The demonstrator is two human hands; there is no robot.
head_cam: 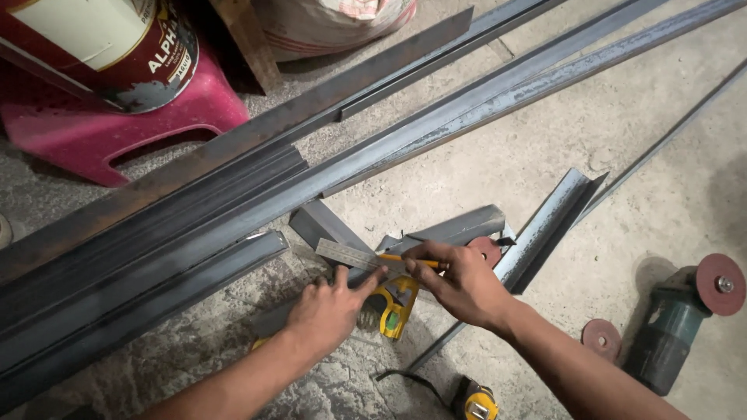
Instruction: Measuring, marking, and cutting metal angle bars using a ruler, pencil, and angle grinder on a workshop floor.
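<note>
Left hand (pixel 331 305) is pressing flat, fingers spread apart, on the steel blade of a yellow-handled combination square (pixel 366 268), which is lying across a short grey steel angle piece (pixel 327 227) on the concrete floor (pixel 545 148). Right hand (pixel 459 284) is gripping a thin orange pencil (pixel 412 260), fingers clamped together on it, tip resting against the blade's edge. Long dark steel angle bars (pixel 194 225) are lying diagonally just beyond the hands. A green angle grinder with a red disc (pixel 685 319) is sitting well apart to the right, a loose red disc (pixel 601 339) near it. A yellow tape measure (pixel 476 403) is lying near the forearms. A pink plastic stool (pixel 117 124) is carrying a paint can (pixel 101 47).
</note>
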